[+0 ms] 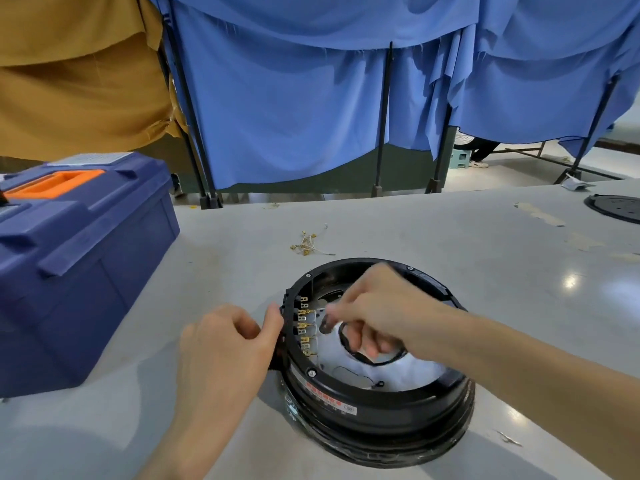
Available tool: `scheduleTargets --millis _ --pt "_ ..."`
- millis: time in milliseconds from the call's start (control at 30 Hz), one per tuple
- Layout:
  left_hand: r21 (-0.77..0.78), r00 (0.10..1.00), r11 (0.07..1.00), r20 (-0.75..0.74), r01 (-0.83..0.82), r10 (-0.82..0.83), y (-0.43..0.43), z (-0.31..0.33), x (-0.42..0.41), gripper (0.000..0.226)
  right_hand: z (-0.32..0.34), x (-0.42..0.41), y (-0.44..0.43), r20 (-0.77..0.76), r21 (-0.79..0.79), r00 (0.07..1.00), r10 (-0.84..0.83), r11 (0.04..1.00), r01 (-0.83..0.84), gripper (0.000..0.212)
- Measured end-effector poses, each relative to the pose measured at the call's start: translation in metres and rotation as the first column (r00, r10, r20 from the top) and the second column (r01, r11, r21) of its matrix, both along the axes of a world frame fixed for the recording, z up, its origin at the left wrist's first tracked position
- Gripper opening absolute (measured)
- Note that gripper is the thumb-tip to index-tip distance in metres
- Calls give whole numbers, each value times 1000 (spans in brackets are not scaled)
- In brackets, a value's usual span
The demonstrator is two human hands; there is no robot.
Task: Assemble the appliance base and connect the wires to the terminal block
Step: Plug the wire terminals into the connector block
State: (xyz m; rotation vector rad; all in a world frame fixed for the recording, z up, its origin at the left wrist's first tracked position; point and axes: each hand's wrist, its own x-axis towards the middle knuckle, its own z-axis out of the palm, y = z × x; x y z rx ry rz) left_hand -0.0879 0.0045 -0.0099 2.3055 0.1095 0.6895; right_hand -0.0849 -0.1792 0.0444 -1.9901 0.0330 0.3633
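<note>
Right fingertips [337, 310] are pinching narrowly on the end of the black wire [346, 345]; blur is hiding the exact grip. The right hand [377, 306] is reaching inside the appliance base [363, 398], which is sitting on the table [415, 230]. The left hand [225, 344], fingers curled, is gripping the rim at the terminal block [303, 323]. Judgement: this step is calling for a firm brace and a straight, unangled push onto a brass tab.

A glossy finish is shown by the round black plastic appliance base [381, 408], with brass-coloured metal terminals [303, 318] inside. The grey tabletop [450, 237] is seen smooth and faintly reflective; the dark blue plastic toolbox [86, 289], matt.
</note>
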Motion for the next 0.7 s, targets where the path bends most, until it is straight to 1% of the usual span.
scheduleTargets --millis 33,67,100,133,167,200,233,267,333,367,400,433,467,533,600,700 --pt "-44 1000 999 14 1 0 1 -2 3 39 5 0 -6 92 42 996 -22 999 18 24" --pt "-118 999 992 21 41 -38 1 -4 7 30 12 0 -11 161 98 986 -40 995 24 23" --pt "-209 995 972 11 104 -104 2 -6 10 21 18 1 -17 196 168 979 -52 986 19 22" --pt "-297 983 939 -15 172 -184 1 -8 12 21 24 3 -23 208 245 976 -67 969 14 22" --pt "-383 961 893 -42 236 -272 -1 -9 12 30 28 6 -30 230 296 969 -93 955 21 22" --pt "-452 936 846 -66 282 -347 -4 -11 13 41 31 11 -38 272 303 953 -134 952 47 23" --pt "-489 915 816 -83 308 -395 -7 -13 12 47 31 17 -47 334 274 925 -182 958 89 24" --pt "-495 902 805 -91 327 -422 -9 -14 12 46 28 24 -55 398 221 889 -227 964 147 24" --pt "-473 896 811 -95 343 -434 -12 -16 11 33 17 35 -71 504 42 827 -250 963 266 21" --pt "-470 896 813 -95 344 -434 -11 -16 11 31 9 39 -79 528 -73 824 -205 956 284 18" --pt "-469 894 813 -99 344 -436 -11 -15 10 31 0 42 -84 512 -195 849 -132 944 265 17" --pt "-469 893 814 -105 344 -438 -11 -14 11 30 -10 44 -89 469 -290 881 -61 932 219 22" --pt "-473 893 812 -105 342 -437 -11 -14 11 30 -19 45 -93 421 -326 907 -18 930 169 25" --pt "-481 901 814 -100 327 -421 -11 -14 11 31 -29 47 -95 385 -312 922 26 944 104 17" --pt "-477 919 827 -93 297 -384 -11 -15 11 34 -31 49 -94 401 -275 916 15 956 104 22" --pt "-506 938 825 -83 251 -336 -7 -17 15 39 -34 49 -88 391 -258 920 16 962 93 23"
